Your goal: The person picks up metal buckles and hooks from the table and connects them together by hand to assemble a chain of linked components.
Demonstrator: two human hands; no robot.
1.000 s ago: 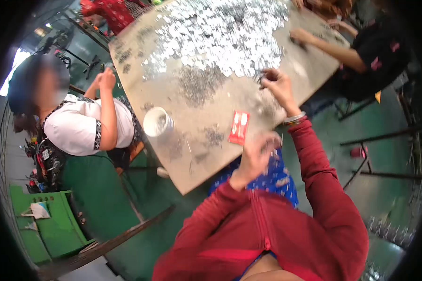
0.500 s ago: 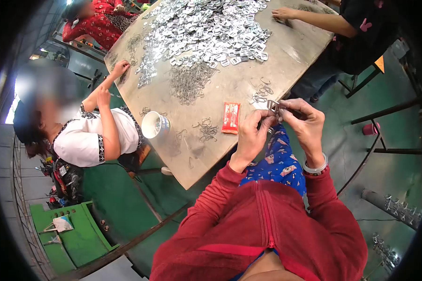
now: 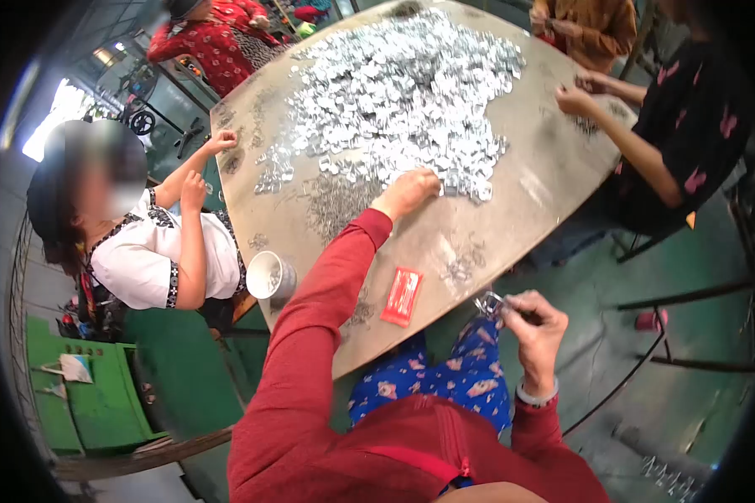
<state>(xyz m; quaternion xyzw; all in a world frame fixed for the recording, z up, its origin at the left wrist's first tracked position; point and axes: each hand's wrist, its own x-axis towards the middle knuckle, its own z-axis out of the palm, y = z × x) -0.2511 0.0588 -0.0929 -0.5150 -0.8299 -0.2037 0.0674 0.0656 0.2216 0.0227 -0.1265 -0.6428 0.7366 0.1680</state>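
Table: we see a large rounded tabletop [image 3: 554, 193] of worn board over a green floor [image 3: 184, 369], its near edge running just above our lap.
Pile: a wide heap of small shiny metal pieces [image 3: 394, 92] covers the far middle, thinning towards us; darker wire bits [image 3: 335, 201] lie on its near side.
Left hand: our left hand [image 3: 407, 191] reaches out over the table to the pile's near edge, fingers curled down onto the pieces; we cannot tell what, if anything, it has hold of.
Right hand: our right hand [image 3: 533, 323] sits off the table, just past its near edge, fingers pinched around a small metal clip [image 3: 488, 302].
Packet: a red packet [image 3: 401, 296] lies flat near the near edge, between our two arms.
Cup: a white cup [image 3: 268, 275] stands at the left edge.
Open room: bare board lies between pile and packet, and to the right of our left hand.
Others: one person in white [image 3: 155, 260] sits at the left edge; another's hand [image 3: 577, 101] works at the far right edge, well apart from ours.
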